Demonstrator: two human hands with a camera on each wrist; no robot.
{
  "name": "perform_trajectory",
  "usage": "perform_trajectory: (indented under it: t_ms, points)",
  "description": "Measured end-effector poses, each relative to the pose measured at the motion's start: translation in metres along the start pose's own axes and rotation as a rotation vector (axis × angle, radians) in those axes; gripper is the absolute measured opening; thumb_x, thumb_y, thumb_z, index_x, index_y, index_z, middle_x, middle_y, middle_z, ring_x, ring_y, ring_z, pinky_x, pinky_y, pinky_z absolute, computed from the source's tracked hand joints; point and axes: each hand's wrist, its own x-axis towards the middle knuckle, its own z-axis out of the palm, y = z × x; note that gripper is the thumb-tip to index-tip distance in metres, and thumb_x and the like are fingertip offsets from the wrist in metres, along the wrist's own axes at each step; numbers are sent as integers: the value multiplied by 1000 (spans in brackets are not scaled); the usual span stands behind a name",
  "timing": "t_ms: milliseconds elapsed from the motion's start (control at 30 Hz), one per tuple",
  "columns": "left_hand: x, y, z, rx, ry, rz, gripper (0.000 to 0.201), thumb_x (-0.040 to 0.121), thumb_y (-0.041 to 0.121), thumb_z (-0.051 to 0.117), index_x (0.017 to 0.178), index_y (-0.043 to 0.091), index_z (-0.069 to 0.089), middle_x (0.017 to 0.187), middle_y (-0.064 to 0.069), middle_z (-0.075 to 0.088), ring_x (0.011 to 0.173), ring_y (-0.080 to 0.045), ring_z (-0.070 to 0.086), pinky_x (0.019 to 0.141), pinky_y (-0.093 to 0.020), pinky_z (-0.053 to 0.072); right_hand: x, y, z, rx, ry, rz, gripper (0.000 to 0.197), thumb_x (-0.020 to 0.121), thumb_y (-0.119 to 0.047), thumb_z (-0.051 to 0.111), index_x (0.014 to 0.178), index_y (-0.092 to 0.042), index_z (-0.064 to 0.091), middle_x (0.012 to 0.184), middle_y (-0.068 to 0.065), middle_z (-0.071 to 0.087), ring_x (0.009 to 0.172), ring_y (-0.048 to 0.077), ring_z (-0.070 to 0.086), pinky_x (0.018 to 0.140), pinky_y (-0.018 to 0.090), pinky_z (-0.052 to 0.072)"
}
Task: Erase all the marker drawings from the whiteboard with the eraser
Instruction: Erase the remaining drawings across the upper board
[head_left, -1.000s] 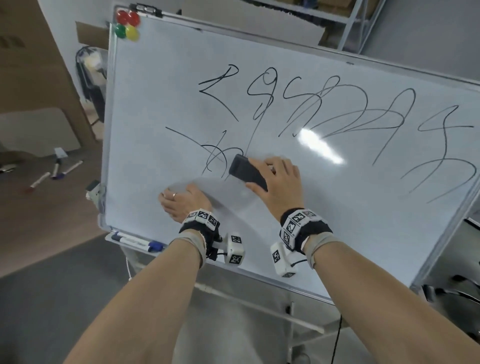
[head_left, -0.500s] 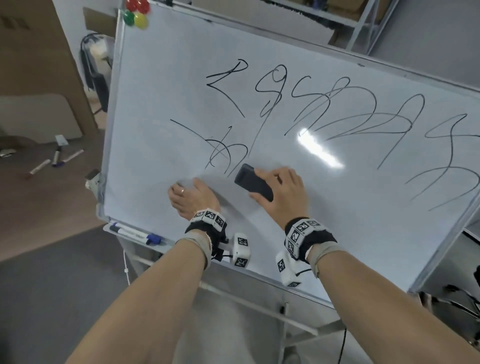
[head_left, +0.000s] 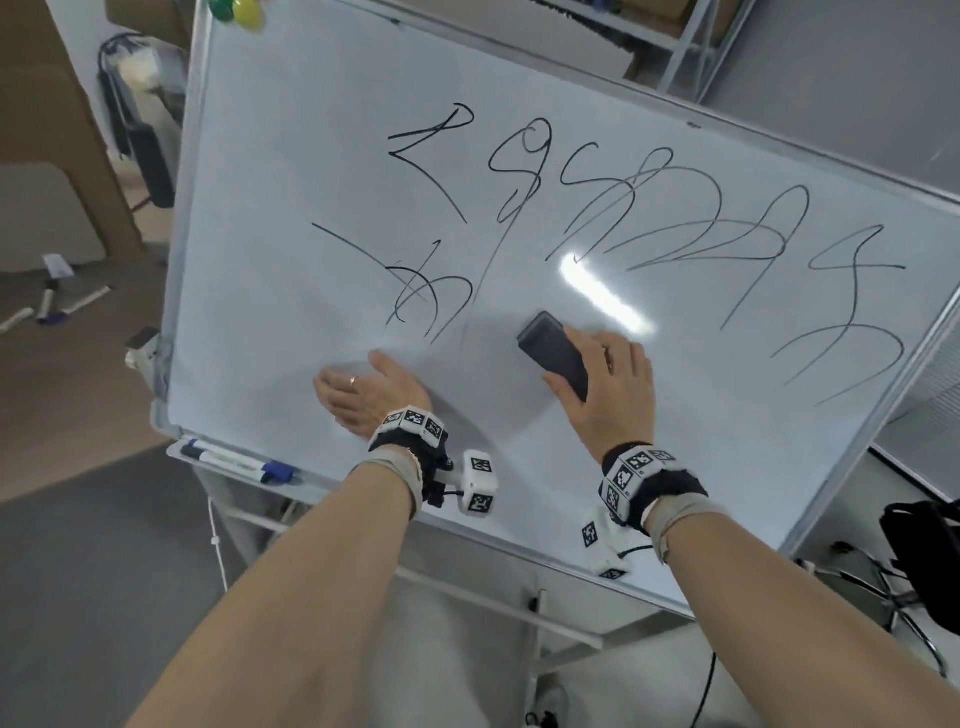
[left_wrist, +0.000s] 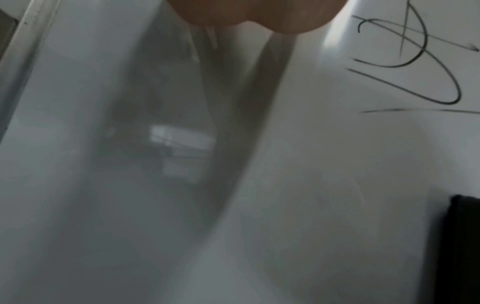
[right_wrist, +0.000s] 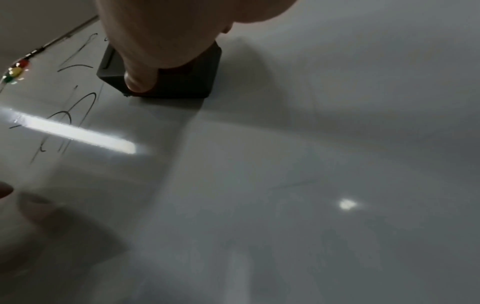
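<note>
A tilted whiteboard (head_left: 291, 171) carries black marker scribbles (head_left: 649, 218) across its upper half and a smaller scrawl (head_left: 421, 296) at lower left. My right hand (head_left: 608, 384) grips a black eraser (head_left: 553, 353) flat against the board, just below the bright glare. In the right wrist view the thumb (right_wrist: 140, 80) presses the eraser's (right_wrist: 182, 82) side. My left hand (head_left: 363, 389) lies flat on the board with straight fingers, left of the eraser and below the scrawl (left_wrist: 413, 57). The eraser's corner (left_wrist: 459, 246) shows in the left wrist view.
A blue-capped marker (head_left: 239, 462) lies in the tray at the board's lower left edge. Coloured magnets (head_left: 239, 10) sit at the top left corner. More markers (head_left: 57, 306) lie on the floor at left. Cables and a black object (head_left: 924, 561) are at lower right.
My right hand slid the eraser down and to the right, away from the lower-left scrawl. The left hand stayed flat on the board. The head view shifted closer and leftward.
</note>
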Motion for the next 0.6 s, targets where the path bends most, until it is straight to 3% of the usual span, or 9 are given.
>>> perform_trajectory:
  t_ms: [133, 267, 400, 500, 600]
  points:
    - [24, 1, -22, -11, -21, -30, 65, 97, 43, 43, 148, 4, 31, 155, -11, 27, 142, -28, 26, 114, -44, 28, 23, -37, 20, 81, 14, -92, 52, 87, -45, 70, 132, -21, 57, 109, 6, 55, 96, 29, 48, 86, 40, 42]
    - [58, -3, -50, -19, -122, -25, 54, 98, 40, 41, 135, 2, 47, 145, -15, 40, 133, -30, 36, 109, -40, 29, 49, -100, 53, 118, -120, -266, 54, 82, -51, 69, 129, -26, 59, 109, 4, 57, 97, 27, 50, 85, 40, 39]
    - [90, -9, -71, -113, -128, -83, 55, 96, 39, 41, 139, 5, 46, 145, -13, 39, 128, -33, 46, 103, -43, 38, 52, -142, 79, 128, -174, -378, 57, 78, -51, 74, 128, -29, 60, 109, 1, 58, 97, 27, 51, 82, 40, 36]
    - [98, -11, -79, -67, -97, -65, 58, 96, 40, 42, 144, 7, 41, 151, -12, 35, 135, -32, 39, 109, -43, 32, 67, -140, 75, 112, -74, -287, 55, 84, -48, 69, 133, -27, 54, 113, 3, 57, 99, 28, 50, 83, 40, 37]
    - [87, 0, -79, -26, -86, -99, 64, 98, 41, 41, 152, 10, 28, 160, -7, 17, 144, -30, 24, 114, -45, 25, 100, -124, 53, 118, 51, -83, 51, 88, -47, 63, 133, -27, 50, 121, 1, 56, 104, 29, 48, 87, 40, 37]
